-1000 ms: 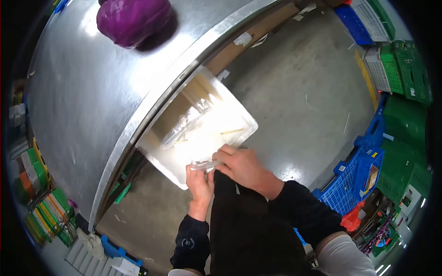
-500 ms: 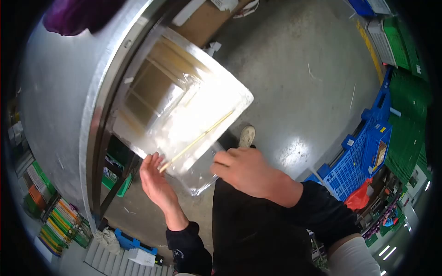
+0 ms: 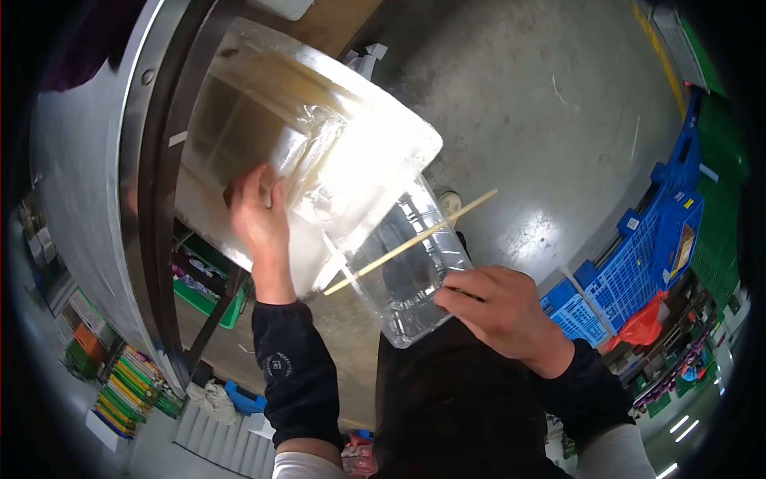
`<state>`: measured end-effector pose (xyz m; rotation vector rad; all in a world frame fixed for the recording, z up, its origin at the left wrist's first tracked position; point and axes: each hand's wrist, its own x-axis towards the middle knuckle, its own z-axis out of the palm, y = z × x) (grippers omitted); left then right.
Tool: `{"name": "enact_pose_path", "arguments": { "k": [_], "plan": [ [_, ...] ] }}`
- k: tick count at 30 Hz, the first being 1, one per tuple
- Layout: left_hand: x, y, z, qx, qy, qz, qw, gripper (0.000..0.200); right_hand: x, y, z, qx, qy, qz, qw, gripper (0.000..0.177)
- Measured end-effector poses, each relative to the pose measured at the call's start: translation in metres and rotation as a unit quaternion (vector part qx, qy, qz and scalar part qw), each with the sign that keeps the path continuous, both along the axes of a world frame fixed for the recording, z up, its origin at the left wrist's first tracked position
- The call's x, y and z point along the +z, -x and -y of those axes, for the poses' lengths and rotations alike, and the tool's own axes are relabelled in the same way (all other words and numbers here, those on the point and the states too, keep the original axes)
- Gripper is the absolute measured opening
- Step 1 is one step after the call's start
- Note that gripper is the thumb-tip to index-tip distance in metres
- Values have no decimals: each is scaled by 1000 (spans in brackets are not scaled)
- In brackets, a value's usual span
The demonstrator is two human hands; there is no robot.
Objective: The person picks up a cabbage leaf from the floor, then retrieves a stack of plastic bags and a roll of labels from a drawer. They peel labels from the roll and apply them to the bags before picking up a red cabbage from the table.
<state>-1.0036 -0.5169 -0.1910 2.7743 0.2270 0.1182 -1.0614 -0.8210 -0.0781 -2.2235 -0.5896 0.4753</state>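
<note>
A clear plastic tray hangs tilted from my right hand, its thumb and fingers pinched on the near right edge. A thin pale stick crosses the tray in this view, both ends reaching past its sides. My left hand is over the left part of a white bin, fingers apart and slightly bent, with nothing seen in them. Inside the bin, clear plastic packaging shines close to that hand, and glare washes out the bin's right side.
A metal-edged worktop runs along the left. Blue crates line the right, with a red bag beside them. A green crate stands under the bin on the left. Below lies grey floor.
My right hand has drawn the clear tray right, away from the bin. My left hand has moved up over the bin. The stick has shifted right, now across the tray.
</note>
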Motion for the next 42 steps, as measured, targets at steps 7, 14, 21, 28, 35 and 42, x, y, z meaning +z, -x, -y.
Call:
{"name": "enact_pose_path", "arguments": {
  "k": [7, 14, 21, 28, 35, 42],
  "plan": [
    [-8, -26, -41, 104, 102, -14, 989, 25, -3, -3, -10, 7, -10, -9, 1000, 23],
    [-7, -41, -31, 21, -28, -85, 996, 41, -1, -2, -13, 12, 4, -31, 999, 24],
    [-4, -11, -9, -84, -75, -13, 994, 58, 11, -7, 1, 22, 4, -46, 999, 26],
    [-4, -3, -12, -63, 22, 42, 997, 34, 18, -9, 23, -85, 21, -9, 996, 25],
    [11, -3, -26, -15, 65, 112, 991, 13, 36, -38, 10, -38, 16, 11, 999, 26],
    [53, -5, -22, 114, 198, 174, 958, 3, 18, -50, -73, 127, 41, 21, 991, 33]
  ]
}}
